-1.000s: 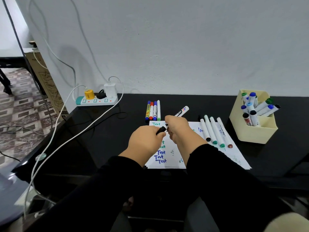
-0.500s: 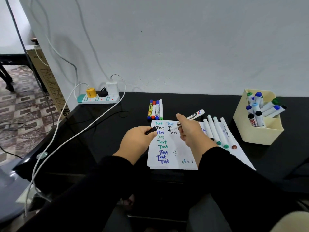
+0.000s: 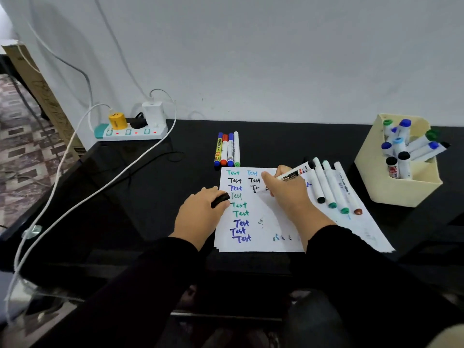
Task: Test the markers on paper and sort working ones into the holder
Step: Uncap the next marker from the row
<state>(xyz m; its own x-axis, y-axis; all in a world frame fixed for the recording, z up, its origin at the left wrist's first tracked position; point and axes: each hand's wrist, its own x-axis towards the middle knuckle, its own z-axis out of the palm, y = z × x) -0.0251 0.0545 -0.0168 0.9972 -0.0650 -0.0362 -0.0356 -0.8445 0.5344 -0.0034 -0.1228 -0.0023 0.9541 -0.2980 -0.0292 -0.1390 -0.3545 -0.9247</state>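
Note:
My right hand (image 3: 288, 194) grips a white marker (image 3: 296, 173) with black print, its tip down on the white paper (image 3: 261, 212) beside a half-written black word. Rows of "Test" in green, black and blue fill the sheet's left side. My left hand (image 3: 200, 212) rests on the paper's left edge and pinches the black cap (image 3: 220, 199). Several capped markers (image 3: 334, 189) lie side by side on the paper's right part. A cream holder (image 3: 399, 182) at the far right contains several markers. Another group of several markers (image 3: 227, 149) lies above the paper.
The black table (image 3: 150, 197) runs to a white wall. A white power strip (image 3: 130, 131) with a yellow plug and a white charger sits at the back left. A white cable (image 3: 75, 197) trails from it across the table's left corner and off the edge.
The cap came off the marker and stayed in my left hand. My right hand moved the marker right and down to the paper, and black letters have appeared in the second column.

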